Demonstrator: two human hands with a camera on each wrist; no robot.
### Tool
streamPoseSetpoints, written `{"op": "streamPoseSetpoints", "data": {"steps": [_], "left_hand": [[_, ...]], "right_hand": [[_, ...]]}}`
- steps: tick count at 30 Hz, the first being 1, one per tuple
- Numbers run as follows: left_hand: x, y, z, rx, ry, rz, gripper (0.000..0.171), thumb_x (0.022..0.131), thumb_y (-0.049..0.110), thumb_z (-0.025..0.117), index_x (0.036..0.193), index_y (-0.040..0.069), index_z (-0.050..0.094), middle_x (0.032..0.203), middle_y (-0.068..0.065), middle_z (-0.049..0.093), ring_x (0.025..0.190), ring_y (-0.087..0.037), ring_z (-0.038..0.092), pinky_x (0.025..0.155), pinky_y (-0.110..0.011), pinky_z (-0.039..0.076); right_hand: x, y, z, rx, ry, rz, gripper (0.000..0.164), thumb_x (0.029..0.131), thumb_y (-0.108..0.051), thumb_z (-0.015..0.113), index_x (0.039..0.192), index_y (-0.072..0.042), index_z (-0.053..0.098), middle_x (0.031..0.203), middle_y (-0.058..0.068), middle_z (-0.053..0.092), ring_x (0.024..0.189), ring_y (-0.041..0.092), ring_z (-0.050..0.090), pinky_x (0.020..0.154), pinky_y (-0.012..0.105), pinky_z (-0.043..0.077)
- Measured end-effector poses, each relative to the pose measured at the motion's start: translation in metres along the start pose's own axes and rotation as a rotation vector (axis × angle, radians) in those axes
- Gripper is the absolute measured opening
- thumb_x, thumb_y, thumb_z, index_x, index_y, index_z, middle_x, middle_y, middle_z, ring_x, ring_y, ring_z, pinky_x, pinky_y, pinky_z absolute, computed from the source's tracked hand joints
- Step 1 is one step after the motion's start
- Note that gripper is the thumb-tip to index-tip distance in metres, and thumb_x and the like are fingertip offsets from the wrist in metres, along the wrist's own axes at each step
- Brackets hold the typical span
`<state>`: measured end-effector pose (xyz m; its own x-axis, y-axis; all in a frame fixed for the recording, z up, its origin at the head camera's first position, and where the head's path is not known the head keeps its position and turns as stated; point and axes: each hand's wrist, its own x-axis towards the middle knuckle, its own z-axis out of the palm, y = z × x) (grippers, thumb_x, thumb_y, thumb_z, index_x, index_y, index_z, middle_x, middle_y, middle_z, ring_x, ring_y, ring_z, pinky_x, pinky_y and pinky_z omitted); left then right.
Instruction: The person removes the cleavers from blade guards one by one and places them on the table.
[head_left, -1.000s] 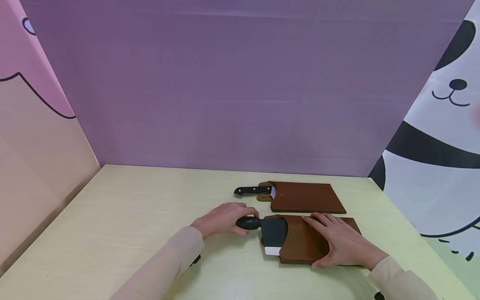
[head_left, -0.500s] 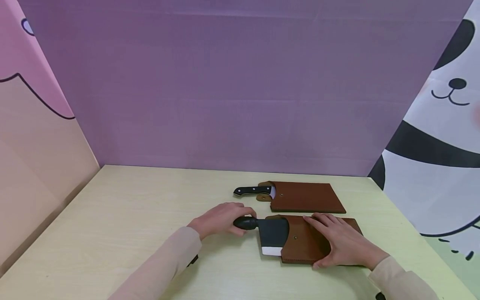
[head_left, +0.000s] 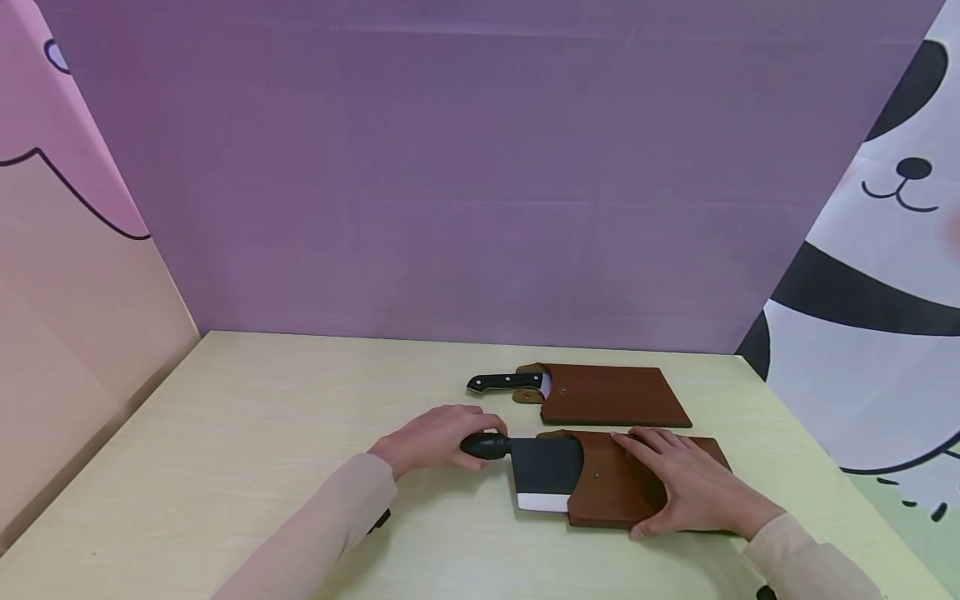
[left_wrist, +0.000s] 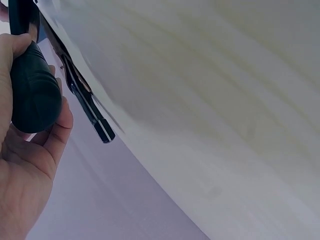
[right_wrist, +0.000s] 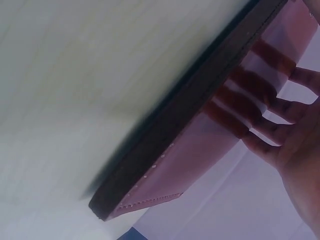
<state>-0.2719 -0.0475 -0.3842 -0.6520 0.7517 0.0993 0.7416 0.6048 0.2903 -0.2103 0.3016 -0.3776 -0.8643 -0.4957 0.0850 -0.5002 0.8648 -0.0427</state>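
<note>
My left hand (head_left: 442, 442) grips the rounded black handle (left_wrist: 35, 95) of a cleaver, its fingers curled around it. The cleaver's broad dark blade with a pale lower edge (head_left: 546, 471) lies partly inside a brown leather sheath (head_left: 603, 492); the rest of the blade is hidden there. Across the sheath my right hand (head_left: 686, 479) spans with its thumb at the near edge and its fingertips by the far edge, holding it. In the right wrist view, several fingers touch the sheath's glossy face (right_wrist: 210, 145).
Behind lies a second brown sheath (head_left: 611, 393) holding a knife whose black riveted handle (head_left: 504, 382) sticks out left. All rests on a pale wooden table (head_left: 225, 467), with a purple backdrop (head_left: 480, 183) at its far edge.
The left hand has drawn the cleaver a little leftward, so more blade shows outside the sheath. The right hand and sheath have shifted slightly right.
</note>
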Motion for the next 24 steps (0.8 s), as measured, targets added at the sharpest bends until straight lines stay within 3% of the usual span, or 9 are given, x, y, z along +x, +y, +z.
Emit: {"op": "streamPoseSetpoints", "data": {"steps": [24], "left_hand": [[-0.0083, -0.0037, -0.0051, 0.003, -0.001, -0.002, 0.043, 0.079, 0.029, 0.07, 0.118, 0.029, 0.054, 0.102, 0.01, 0.059, 0.09, -0.005, 0.054, 0.087, -0.027, 0.045]], "right_hand": [[-0.0036, 0.0068, 0.0007, -0.005, 0.021, -0.005, 0.109, 0.049, -0.078, 0.065, 0.137, -0.018, 0.04, 0.134, 0.015, 0.044, 0.12, 0.037, 0.042, 0.09, 0.063, 0.034]]}}
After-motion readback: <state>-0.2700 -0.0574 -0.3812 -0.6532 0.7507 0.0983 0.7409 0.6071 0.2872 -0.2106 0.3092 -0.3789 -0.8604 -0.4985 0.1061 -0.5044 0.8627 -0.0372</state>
